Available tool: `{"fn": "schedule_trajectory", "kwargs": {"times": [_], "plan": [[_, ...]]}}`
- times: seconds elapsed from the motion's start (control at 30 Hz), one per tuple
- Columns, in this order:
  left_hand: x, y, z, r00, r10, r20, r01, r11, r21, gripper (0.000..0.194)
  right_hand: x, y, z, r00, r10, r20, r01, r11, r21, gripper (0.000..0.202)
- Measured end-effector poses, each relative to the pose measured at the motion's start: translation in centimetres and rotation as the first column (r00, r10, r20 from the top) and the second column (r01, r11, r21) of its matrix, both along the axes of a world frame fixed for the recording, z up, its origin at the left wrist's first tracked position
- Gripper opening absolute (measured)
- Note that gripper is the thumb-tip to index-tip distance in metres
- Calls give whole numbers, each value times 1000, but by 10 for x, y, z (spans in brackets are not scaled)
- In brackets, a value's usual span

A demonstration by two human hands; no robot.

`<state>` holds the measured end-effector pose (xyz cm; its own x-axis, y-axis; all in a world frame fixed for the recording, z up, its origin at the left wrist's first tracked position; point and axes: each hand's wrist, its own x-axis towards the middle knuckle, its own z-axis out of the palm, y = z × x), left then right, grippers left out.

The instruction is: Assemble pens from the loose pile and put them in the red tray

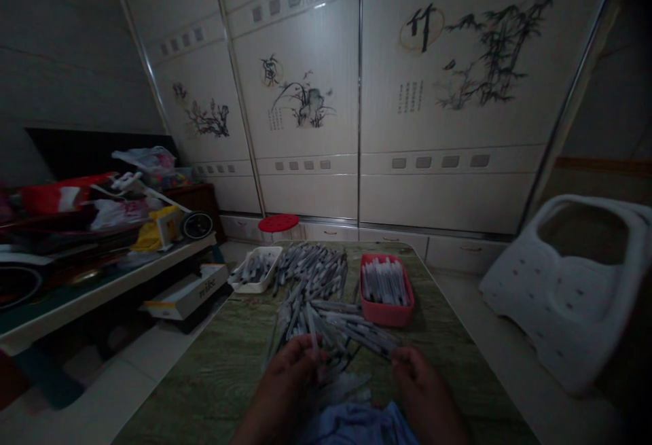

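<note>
My left hand (pixel 300 367) is closed on a pale, slim pen-like stick (pixel 313 333) that points up and away. To the right, my right hand (pixel 411 367) has its fingers pinched at the near end of some pen-like sticks (pixel 364 329); what it grips is too dark to make out. A large heap of grey and white pens (pixel 316 272) spreads over the middle of the green table (pixel 224 370). Close to my body, between the hands, lie clear plastic pieces (pixel 343 388) above a blue cloth (pixel 361 423).
A pink basket (pixel 387 314) of upright-packed pens stands right of the heap, a white basket (pixel 261 287) of pens left. Beyond are a red stool (pixel 278 223) and sliding wardrobe doors. A white plastic chair (pixel 565 295) is right; a cluttered bench (pixel 102 289) is left.
</note>
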<state>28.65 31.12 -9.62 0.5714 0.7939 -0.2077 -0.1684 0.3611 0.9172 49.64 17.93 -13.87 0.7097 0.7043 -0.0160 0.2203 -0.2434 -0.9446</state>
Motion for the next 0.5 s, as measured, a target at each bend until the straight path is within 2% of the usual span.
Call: {"fn": "schedule_trajectory", "kwargs": {"times": [0.1, 0.2, 0.4, 0.5], "plan": [[0, 1, 1, 999, 22, 33, -20, 999, -49, 30, 9, -1, 2, 977, 99, 187, -71, 986, -149, 20], [-1, 5, 1, 999, 44, 31, -42, 997, -60, 31, 10, -1, 6, 939, 134, 317, -55, 968, -246, 20], [-4, 12, 0, 997, 68, 34, -64, 991, -116, 32, 1, 4, 8, 872, 176, 457, -21, 946, -324, 22], [-8, 14, -1, 996, 74, 46, -68, 990, -127, 34, 0, 8, 3, 864, 199, 463, -19, 931, -365, 16]]}}
